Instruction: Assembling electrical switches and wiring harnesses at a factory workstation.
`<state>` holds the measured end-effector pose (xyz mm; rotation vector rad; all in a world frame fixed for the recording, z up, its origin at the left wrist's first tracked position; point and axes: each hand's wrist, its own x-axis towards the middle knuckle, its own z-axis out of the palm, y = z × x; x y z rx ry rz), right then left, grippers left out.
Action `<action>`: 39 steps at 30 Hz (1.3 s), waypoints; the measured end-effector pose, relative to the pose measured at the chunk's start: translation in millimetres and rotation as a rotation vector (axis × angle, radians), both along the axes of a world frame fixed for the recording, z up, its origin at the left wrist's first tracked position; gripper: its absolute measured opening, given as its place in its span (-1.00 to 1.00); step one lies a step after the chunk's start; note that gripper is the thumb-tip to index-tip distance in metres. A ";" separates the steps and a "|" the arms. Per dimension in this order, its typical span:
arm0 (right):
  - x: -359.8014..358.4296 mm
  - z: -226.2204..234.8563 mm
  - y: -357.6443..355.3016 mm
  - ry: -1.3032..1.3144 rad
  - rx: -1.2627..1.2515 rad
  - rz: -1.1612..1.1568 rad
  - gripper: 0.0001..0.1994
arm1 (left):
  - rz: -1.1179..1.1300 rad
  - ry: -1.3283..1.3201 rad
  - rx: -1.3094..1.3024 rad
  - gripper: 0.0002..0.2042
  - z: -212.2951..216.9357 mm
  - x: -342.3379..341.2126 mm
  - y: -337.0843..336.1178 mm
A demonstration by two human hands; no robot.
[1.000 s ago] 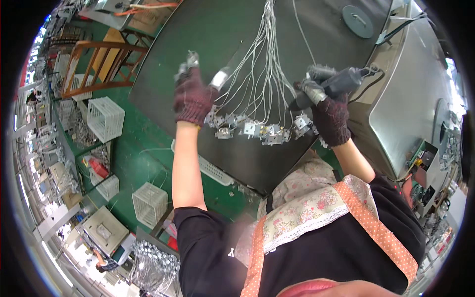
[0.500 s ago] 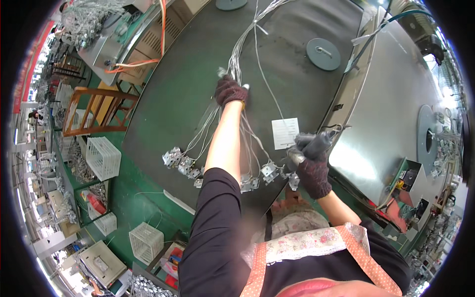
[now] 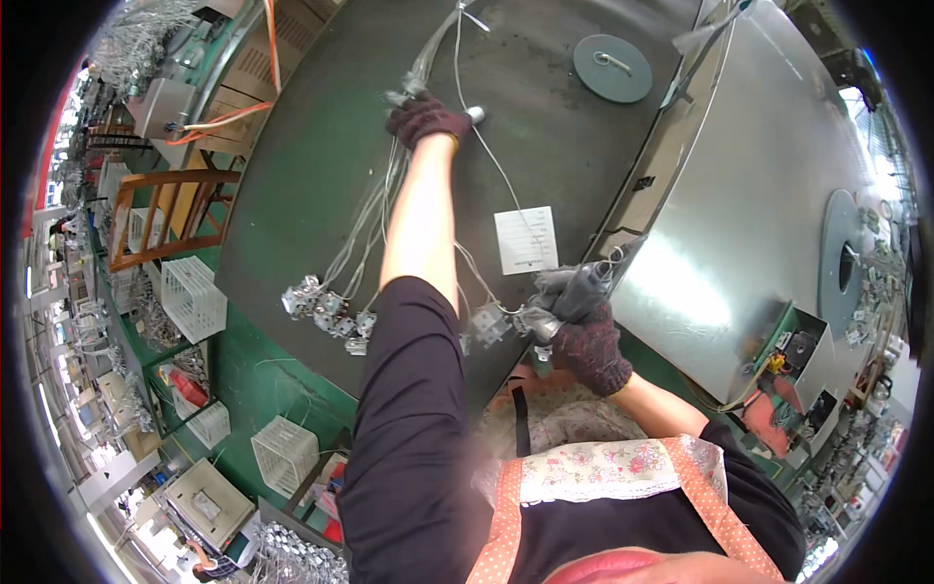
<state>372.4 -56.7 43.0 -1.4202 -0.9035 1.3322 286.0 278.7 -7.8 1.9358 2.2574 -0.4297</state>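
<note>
Clock directions: picture view, centred on whichever hand is named. Left hand [image 3: 425,119], dark knit glove, fingers curled around the cable bundle [image 3: 422,64]. Bundle leaves the fist at 12, runs up to the top edge; strands come out below at 6 to 7, some passing behind the forearm. Left thumb [image 3: 475,115], pale-tipped, sticks out at 3, just beside a single grey cable [image 3: 499,170]; can't tell if they touch. That cable runs down to the white card [image 3: 525,243], which lies at 5 from the left hand.

Metal fittings [image 3: 329,313] sit at the strand ends, at 7 from the left hand and well apart from its fingers, on the dark tabletop [image 3: 292,209].

Right hand [image 3: 587,352], same glove type, clenched around the dark grey tool [image 3: 587,292]; tool body shows at 12, loop at its far end pointing to 1. Another metal fitting [image 3: 491,324] is between 9 and 10, near the right fingertips. Can't tell if those fingertips touch it, blurred there. White card is at 11 from this hand.

Round grey disc [image 3: 611,68] lies between 2 and 3 from the left hand, well clear of both.
</note>
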 end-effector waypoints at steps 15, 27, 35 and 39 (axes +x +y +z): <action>6.4 -26.0 -59.5 0.017 -0.178 0.010 -0.68 | 0.037 -0.205 -0.091 -0.60 27.8 -70.2 82.0; 27.3 -11.6 -57.5 -0.970 0.245 0.743 -0.67 | 0.177 -1.738 -0.212 -0.82 131.9 -131.8 -21.1; 27.3 -11.2 -42.4 -0.898 0.256 0.559 -0.58 | 0.194 -1.759 0.245 -0.58 301.9 -215.8 -175.6; -9.4 -8.3 7.3 0.498 -0.121 0.012 -0.70 | -0.089 -2.126 0.279 -0.61 359.0 -283.2 -245.1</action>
